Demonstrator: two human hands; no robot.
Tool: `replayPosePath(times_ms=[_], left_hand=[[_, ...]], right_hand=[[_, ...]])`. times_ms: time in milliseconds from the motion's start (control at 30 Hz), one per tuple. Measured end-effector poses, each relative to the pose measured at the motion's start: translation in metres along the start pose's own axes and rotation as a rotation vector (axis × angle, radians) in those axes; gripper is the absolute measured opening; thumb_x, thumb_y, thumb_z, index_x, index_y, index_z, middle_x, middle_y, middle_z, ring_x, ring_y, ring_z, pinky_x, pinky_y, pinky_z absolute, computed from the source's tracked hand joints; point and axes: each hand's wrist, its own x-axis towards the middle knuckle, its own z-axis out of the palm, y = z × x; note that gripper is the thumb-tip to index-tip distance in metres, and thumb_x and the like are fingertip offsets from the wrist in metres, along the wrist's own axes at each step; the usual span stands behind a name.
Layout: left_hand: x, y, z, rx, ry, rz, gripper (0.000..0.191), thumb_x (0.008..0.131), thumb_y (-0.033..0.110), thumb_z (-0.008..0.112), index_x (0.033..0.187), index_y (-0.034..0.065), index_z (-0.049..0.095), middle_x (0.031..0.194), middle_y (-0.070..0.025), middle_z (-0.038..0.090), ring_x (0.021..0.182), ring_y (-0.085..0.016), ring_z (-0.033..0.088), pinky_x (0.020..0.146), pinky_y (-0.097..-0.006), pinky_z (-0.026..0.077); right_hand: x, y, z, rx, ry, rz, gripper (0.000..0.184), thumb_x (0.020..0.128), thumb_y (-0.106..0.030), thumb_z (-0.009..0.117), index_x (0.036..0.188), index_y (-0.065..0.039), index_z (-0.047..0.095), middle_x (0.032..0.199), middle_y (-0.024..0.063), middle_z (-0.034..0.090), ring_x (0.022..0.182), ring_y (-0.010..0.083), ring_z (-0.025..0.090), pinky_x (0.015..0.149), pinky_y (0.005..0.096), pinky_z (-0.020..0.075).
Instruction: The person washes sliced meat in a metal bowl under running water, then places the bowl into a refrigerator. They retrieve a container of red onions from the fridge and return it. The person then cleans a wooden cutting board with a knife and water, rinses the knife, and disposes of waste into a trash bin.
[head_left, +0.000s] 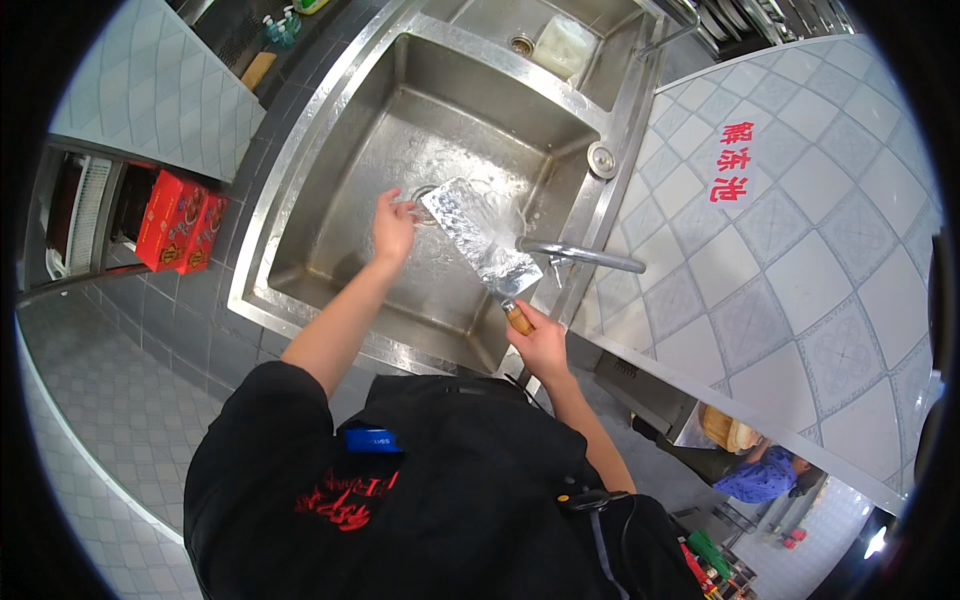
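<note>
My right hand (541, 343) is closed around the wooden handle of a cleaver (480, 236) with a broad rectangular metal blade. Water from the curved metal faucet (581, 253) falls onto the blade and spreads over it. The blade is over the basin of a stainless steel sink (360, 217), its far end close to the drain (426, 204). To the left of the blade, my left hand (395, 225) is over the basin with fingers apart, holding nothing and not touching the blade.
Beyond the near basin, a second basin holds a whitish block or container (564, 46). A round metal strainer (601, 160) rests on the sink's right rim. Red printed boxes (171, 221) stand on a shelf at left. A person in blue (761, 476) is at lower right, past the tiled wall.
</note>
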Motion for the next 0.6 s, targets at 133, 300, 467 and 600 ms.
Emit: replayPosePath(times_ms=[133, 300, 467, 600], left_hand=[[-0.057, 0.018, 0.007, 0.379, -0.331, 0.657, 0.046, 0.101, 0.022, 0.052, 0.142, 0.0008, 0.048, 0.144, -0.0227, 0.051, 0.137, -0.037, 0.046, 0.115, -0.0466, 0.036], [-0.071, 0.057, 0.028, 0.703, -1.035, 0.894, 0.069, 0.102, 0.049, 0.045, 0.154, 0.0053, 0.034, 0.156, -0.0174, 0.040, 0.147, -0.034, 0.034, 0.124, -0.0451, 0.020], [-0.034, 0.076, 0.032, 0.892, -1.052, 0.976, 0.073, 0.100, 0.057, 0.044, 0.153, 0.0066, 0.036, 0.165, -0.0125, 0.023, 0.153, -0.029, 0.021, 0.125, -0.0478, 0.016], [-0.010, 0.076, 0.042, 0.744, -1.157, 1.024, 0.072, 0.101, 0.051, 0.046, 0.155, 0.0064, 0.031, 0.166, -0.0133, 0.020, 0.153, -0.029, 0.020, 0.125, -0.0493, 0.013]], right_hand=[[0.025, -0.015, 0.005, -0.063, 0.001, 0.037, 0.046, 0.080, -0.017, 0.072, 0.125, -0.006, 0.067, 0.092, 0.0182, 0.073, 0.081, 0.0284, 0.071, 0.077, 0.0358, 0.0551], [0.039, -0.027, 0.004, -0.015, -0.106, 0.015, 0.047, 0.081, -0.018, 0.071, 0.127, -0.007, 0.067, 0.089, 0.0187, 0.072, 0.078, 0.0285, 0.072, 0.076, 0.0356, 0.0551], [0.025, -0.025, 0.004, -0.070, -0.104, -0.022, 0.047, 0.081, -0.017, 0.071, 0.127, -0.007, 0.066, 0.096, 0.0200, 0.072, 0.085, 0.0304, 0.073, 0.078, 0.0369, 0.0553], [0.010, -0.017, 0.001, -0.048, -0.020, -0.075, 0.048, 0.079, -0.019, 0.070, 0.126, -0.012, 0.067, 0.101, 0.0200, 0.071, 0.090, 0.0386, 0.069, 0.082, 0.0419, 0.0558]])
